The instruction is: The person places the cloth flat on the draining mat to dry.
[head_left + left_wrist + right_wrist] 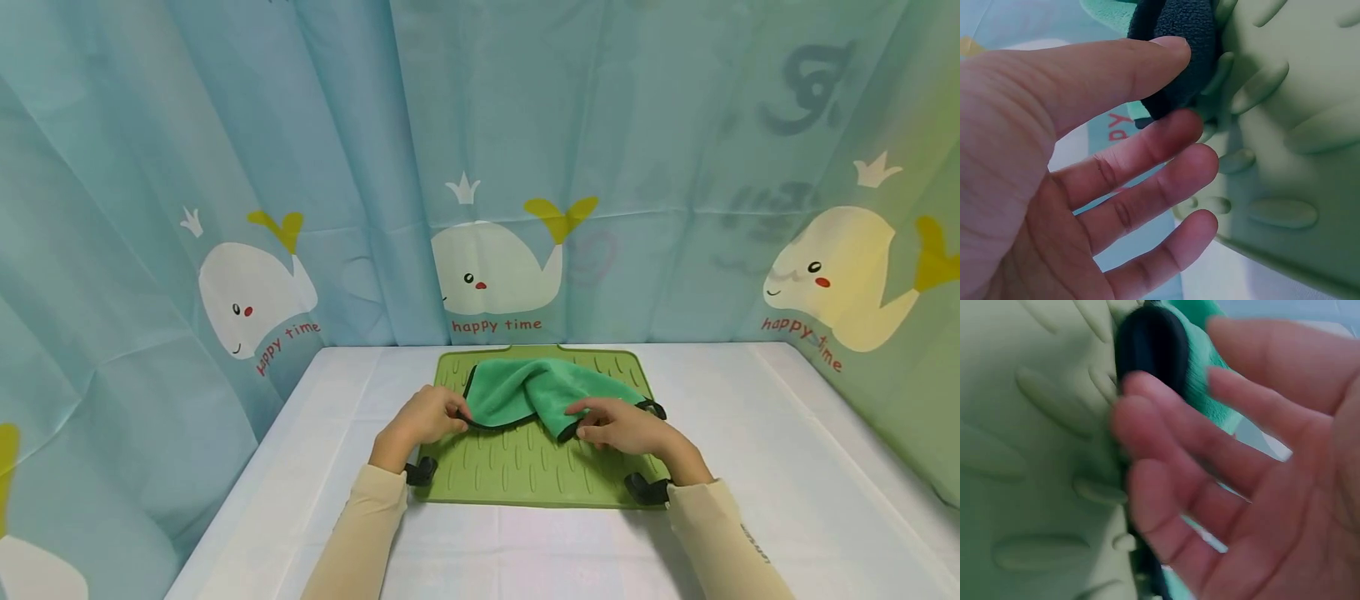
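Note:
A green cloth point(498, 392) with black edging lies rumpled over the far part of a green ribbed mat point(517, 479). At the cloth's near left corner, my left hand point(423, 417) pinches the black edging point(1188, 62) between thumb and index finger; the other fingers are extended below. My right hand point(626, 425) is beside the folded near end of the cloth, its fingers loosely bent and spread. In the right wrist view, blurred fingertips overlap the folded black hem point(1150, 347), with green pile just behind it.
The mat lies on a white-covered table point(360, 500). Behind and at both sides hangs a blue curtain point(637, 125) printed with whales. Black straps cross both wrists.

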{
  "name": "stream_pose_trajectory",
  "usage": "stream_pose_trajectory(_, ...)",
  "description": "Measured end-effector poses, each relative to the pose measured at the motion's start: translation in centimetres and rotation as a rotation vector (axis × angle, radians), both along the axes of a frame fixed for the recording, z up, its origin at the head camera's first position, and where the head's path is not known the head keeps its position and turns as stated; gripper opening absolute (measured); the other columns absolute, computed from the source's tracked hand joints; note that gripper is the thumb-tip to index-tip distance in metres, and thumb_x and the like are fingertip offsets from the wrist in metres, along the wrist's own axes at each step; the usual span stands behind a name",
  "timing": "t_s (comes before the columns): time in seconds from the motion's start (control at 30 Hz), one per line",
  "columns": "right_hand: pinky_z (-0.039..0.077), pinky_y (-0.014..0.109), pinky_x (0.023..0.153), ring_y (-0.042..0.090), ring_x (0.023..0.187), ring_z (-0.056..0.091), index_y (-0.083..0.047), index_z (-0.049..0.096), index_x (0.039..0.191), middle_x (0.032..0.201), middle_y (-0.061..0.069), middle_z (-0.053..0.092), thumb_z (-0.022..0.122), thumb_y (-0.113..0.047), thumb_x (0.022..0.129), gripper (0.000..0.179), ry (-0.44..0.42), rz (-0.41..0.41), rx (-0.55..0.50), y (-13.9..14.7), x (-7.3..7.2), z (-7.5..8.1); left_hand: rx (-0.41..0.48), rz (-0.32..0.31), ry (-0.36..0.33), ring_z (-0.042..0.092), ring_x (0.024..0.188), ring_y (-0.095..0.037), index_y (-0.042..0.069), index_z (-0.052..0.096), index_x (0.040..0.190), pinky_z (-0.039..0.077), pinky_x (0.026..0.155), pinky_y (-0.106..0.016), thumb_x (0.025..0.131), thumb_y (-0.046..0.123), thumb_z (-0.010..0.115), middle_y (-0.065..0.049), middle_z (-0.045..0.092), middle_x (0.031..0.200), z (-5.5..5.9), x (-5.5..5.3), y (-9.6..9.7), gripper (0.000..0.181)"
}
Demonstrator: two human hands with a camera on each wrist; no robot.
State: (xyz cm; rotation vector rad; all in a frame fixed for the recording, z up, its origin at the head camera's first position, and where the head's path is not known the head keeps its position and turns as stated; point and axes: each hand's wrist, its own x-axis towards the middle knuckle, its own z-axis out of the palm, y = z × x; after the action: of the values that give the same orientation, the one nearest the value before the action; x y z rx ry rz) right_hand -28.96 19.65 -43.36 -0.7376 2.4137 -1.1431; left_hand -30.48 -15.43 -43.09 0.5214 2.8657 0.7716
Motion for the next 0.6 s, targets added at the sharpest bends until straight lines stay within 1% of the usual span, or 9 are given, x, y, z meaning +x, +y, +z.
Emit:
stream_pose_trajectory(0.1,0.052,0.037,0.076,0.025,0.095,0.065,0.000,0.053,0.144,0.119,0.019,0.068,0.058,-0.019,0.105,0.043,0.030,-0.069,-0.037,-0.4,-0.1,-0.1,0.005,0.013,0.002,0.069,0.105,-0.027,0.024,0.080,0.094,0.056,0.089,-0.045,0.089,0.016,0.080,-0.005,0.075,0.107,0.1,0.0,-0.1,0.010)
stream_pose_trajectory(0.2,0.054,0.041,0.081,0.029,0.105,0.066,-0.002,0.055,0.143,0.129,0.020,0.064,0.058,-0.022,0.105,0.042,0.028,-0.196,-0.085,-0.5,-0.1,0.0,0.016,0.019,0.025,0.069,0.103,-0.025,0.023,0.080,0.095,0.057,0.088,-0.043,0.089,0.015,0.080,-0.005,0.076,0.105,0.0,-0.1,-0.3,0.010)
stream_pose_trajectory(0.3,0.055,0.044,0.084,0.031,0.106,0.065,-0.002,0.056,0.140,0.130,0.021,0.064,0.060,-0.024,0.105,0.042,0.029,-0.331,-0.136,-0.6,0.0,0.2,0.026,0.023,0.045,0.070,0.101,-0.025,0.022,0.081,0.096,0.057,0.087,-0.043,0.089,0.014,0.080,-0.006,0.076,0.104,0.0,-0.2,-0.5,0.010)
stream_pose_trajectory(0.4,0.056,0.043,0.084,0.031,0.103,0.064,0.000,0.057,0.137,0.123,0.020,0.064,0.062,-0.024,0.104,0.041,0.052,-0.451,-0.168,-0.6,0.0,0.2,0.022,0.018,0.055,0.070,0.100,-0.026,0.019,0.081,0.098,0.057,0.085,-0.042,0.090,0.014,0.079,-0.008,0.076,0.105,0.1,-0.2,-0.8,0.010)
stream_pose_trajectory(0.43,0.055,0.043,0.083,0.029,0.100,0.063,0.000,0.057,0.136,0.120,0.018,0.064,0.063,-0.023,0.103,0.041,0.063,-0.486,-0.170,-0.5,-0.2,0.2,0.021,0.019,0.053,0.070,0.100,-0.026,0.019,0.081,0.099,0.057,0.085,-0.042,0.090,0.014,0.079,-0.009,0.076,0.106,0.1,-0.3,-0.9,0.010)
stream_pose_trajectory(0.5,0.056,0.042,0.084,0.028,0.100,0.062,0.000,0.056,0.137,0.117,0.017,0.062,0.064,-0.020,0.102,0.041,0.072,-0.545,-0.186,-0.3,-0.3,0.2,0.021,0.025,0.044,0.069,0.100,-0.026,0.019,0.081,0.101,0.057,0.084,-0.042,0.091,0.015,0.078,-0.009,0.075,0.107,0.2,-0.3,-1.0,0.011)
stream_pose_trajectory(0.6,0.056,0.043,0.089,0.028,0.107,0.061,0.002,0.052,0.140,0.120,0.018,0.057,0.063,-0.015,0.101,0.044,0.084,-0.602,-0.218,0.1,-0.4,0.2,0.035,0.037,0.025,0.068,0.099,-0.024,0.021,0.081,0.102,0.056,0.084,-0.042,0.091,0.016,0.078,-0.008,0.074,0.107,0.4,-0.3,-1.3,0.012)
